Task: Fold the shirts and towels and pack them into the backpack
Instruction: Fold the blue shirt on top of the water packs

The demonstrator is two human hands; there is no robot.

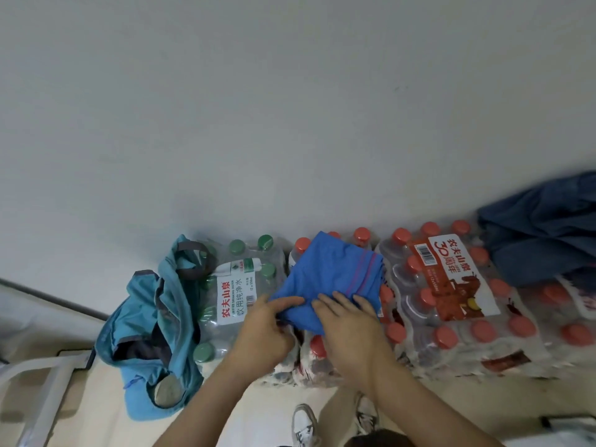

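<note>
A blue towel (335, 272), partly folded, lies on packs of red-capped bottles (451, 301) by a pale wall. The left hand (264, 327) pinches its near left edge. The right hand (351, 324) presses flat on it just beside, fingers straight. A teal backpack (154, 317) sags open at left, against a green-capped pack (235, 285). Dark blue cloth (541, 233) lies far right.

- Soft, rather dim indoor light; faint shadows.
- Wide-angle bending at the edges (strongest in the corners).
- Dark blue crumpled cloth (541, 227) at right looks smeared.
</note>
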